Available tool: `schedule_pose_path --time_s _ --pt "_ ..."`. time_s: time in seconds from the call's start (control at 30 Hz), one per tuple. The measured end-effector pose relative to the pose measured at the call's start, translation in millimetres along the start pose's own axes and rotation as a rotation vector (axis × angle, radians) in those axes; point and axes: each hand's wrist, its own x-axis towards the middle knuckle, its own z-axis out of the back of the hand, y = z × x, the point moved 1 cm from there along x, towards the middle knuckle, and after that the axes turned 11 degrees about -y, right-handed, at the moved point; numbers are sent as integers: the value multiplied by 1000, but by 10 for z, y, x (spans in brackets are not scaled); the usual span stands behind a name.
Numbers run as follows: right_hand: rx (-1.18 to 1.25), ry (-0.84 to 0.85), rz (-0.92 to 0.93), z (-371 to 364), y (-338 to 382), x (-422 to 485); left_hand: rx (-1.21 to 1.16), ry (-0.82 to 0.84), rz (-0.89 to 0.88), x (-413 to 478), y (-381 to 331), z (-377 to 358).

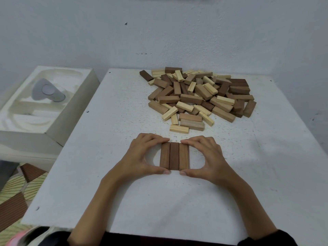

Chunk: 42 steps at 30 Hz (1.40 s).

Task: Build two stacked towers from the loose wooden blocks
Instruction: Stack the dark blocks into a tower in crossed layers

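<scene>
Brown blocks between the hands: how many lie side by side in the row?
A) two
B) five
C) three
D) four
C: three brown blocks lie flat, sides touching, on the table, with the left hand and right hand pinching the row's ends between fingers and thumbs.

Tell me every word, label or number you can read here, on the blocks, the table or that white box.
No readable text anywhere.
The row of three blocks, the pile of blocks, the table and the foam box show no writing.
The dark specks on the wall are marks, not letters.
</scene>
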Motion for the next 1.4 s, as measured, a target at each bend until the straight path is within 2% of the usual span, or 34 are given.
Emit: schedule_pose_path --time_s 0.27,0.67,0.97,1.1,1.4 --pt "-79 -43 42 -37 33 10 29 -26 -27 9 -2 -37" --pt "-75 -82 89 -75 62 -1 19 -14 -23 13 -10 -26" --pt "-64 -117 115 -131 113 28 -68 21 2 -7 -10 34" --pt "-15 -96 120 -196 238 91 -103 25 14 -29 36 203" --pt "38 -45 170 -678 764 444 -11 -6 96 -238 452 826"
